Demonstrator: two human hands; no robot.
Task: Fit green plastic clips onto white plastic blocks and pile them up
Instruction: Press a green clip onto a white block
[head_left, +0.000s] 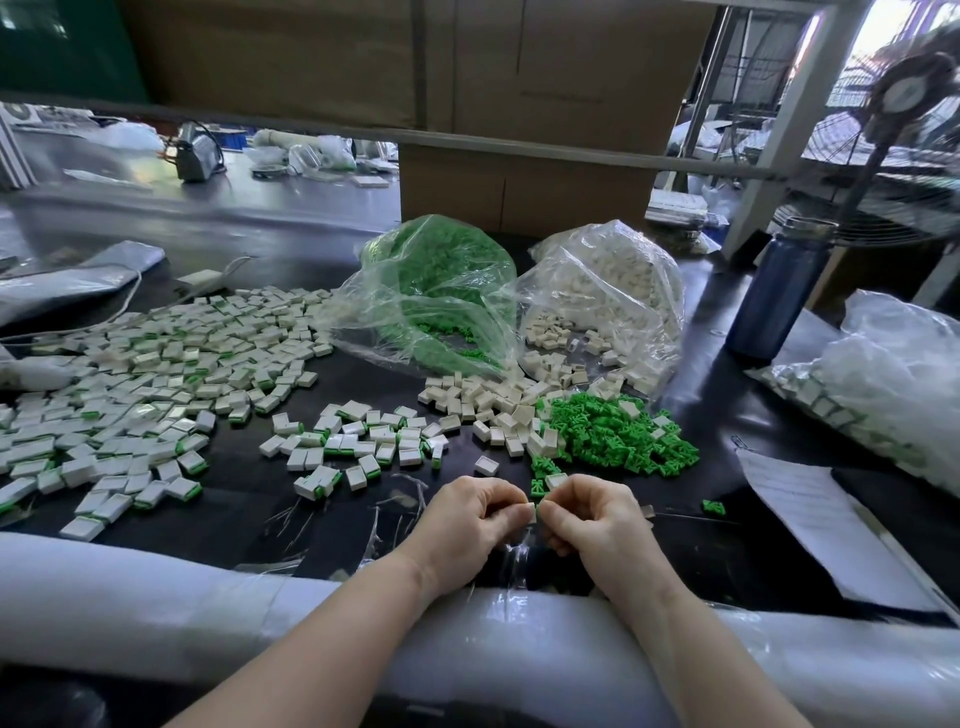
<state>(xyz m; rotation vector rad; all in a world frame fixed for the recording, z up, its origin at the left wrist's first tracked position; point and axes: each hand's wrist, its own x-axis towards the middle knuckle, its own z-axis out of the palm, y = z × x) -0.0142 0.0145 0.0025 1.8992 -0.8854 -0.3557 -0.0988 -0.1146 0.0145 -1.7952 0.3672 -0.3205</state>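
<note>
Near the front edge of the black worktable (332, 519), my left hand (470, 512) and right hand (592, 512) meet fingertip to fingertip. Both are curled. Left pinches a small white plastic block (531, 510), only its corner showing between thumb and forefinger. Right fingers are closed against the same spot; what they hold is mostly hidden, though a pale piece shows at the forefinger. A loose green clip (538, 487) lies on the table just beyond the knuckles.

Ahead and right: heap of green plastic clips (618, 439), touching a heap of bare white blocks (491, 402) on its left. One bare block (486, 465) sits apart, near my left hand. One stray clip (714, 507) lies right of my right hand.

Ahead and left: small scatter of finished blocks with green edges (358, 441). Far left: large spread pile of finished pieces (150, 384).

Behind the heaps: clear bag of green clips (441, 291), mouth open toward me, beside a clear bag of white blocks (608, 301), spilling forward.

Right side: dark blue bottle (779, 291) upright, another filled plastic bag (883, 384), a lined paper sheet (810, 519). Cardboard box (519, 192) stands behind the bags. White foam padding (156, 597) runs under my forearms.
</note>
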